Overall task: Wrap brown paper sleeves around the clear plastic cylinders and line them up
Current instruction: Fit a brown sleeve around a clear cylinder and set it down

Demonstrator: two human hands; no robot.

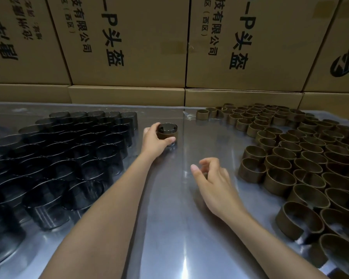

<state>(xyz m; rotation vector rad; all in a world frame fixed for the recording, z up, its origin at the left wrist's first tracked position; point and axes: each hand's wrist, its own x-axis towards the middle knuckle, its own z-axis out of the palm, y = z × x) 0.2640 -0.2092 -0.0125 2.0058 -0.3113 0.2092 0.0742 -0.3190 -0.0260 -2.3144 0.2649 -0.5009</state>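
Observation:
My left hand grips a clear plastic cylinder wrapped in a brown paper sleeve, standing on the shiny table near its far middle. Its thumb lies across the front of the sleeve. My right hand hovers over the table's middle with fingers loosely curled and nothing in it. Several bare clear cylinders, looking dark, stand packed in rows on the left. Several loose brown paper sleeves, open C-shaped bands, stand in a crowd on the right.
The table has a reflective plastic cover with a seam down its middle. Large cardboard boxes with black printing form a wall right behind the table's far edge.

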